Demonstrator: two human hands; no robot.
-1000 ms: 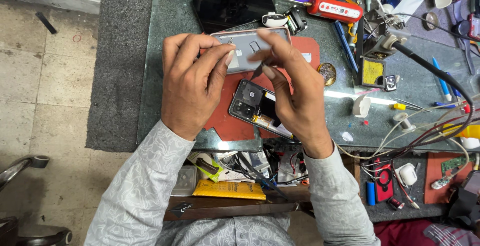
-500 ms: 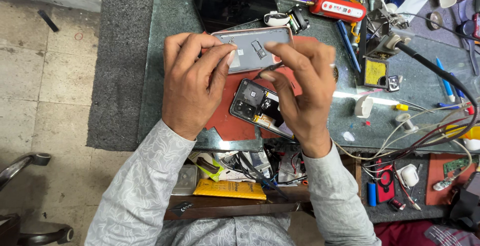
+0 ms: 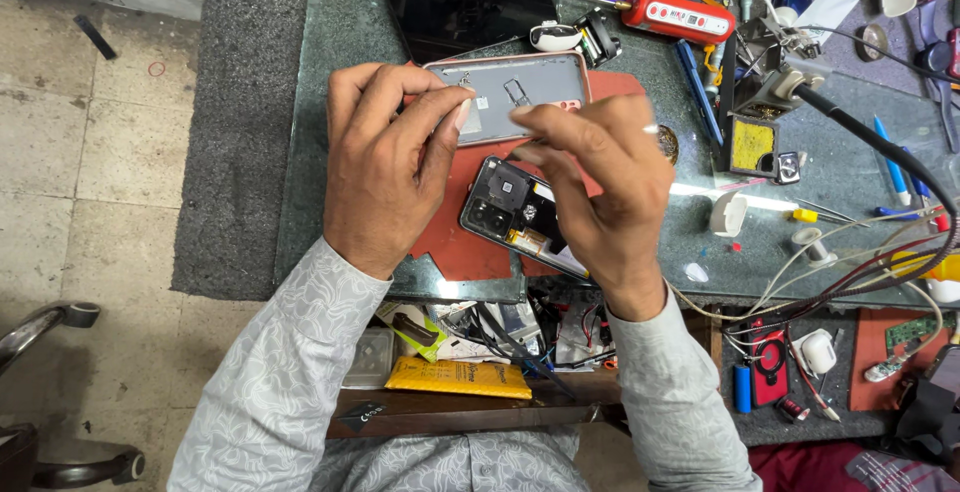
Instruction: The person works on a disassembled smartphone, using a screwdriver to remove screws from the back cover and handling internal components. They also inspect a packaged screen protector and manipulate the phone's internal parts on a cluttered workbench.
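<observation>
Head view: both hands meet above an opened phone on the red mat.

The left hand [image 3: 385, 167] and right hand [image 3: 600, 187] bring pinched fingertips together over the grey back cover [image 3: 520, 92]; what they pinch is too small to tell. The opened phone [image 3: 515, 214] lies on the red mat [image 3: 450, 242], partly under the right hand. Keep both wrists braced on the surface [image 3: 350, 32] and work directly over the mat so a dropped part stays retrievable.
</observation>
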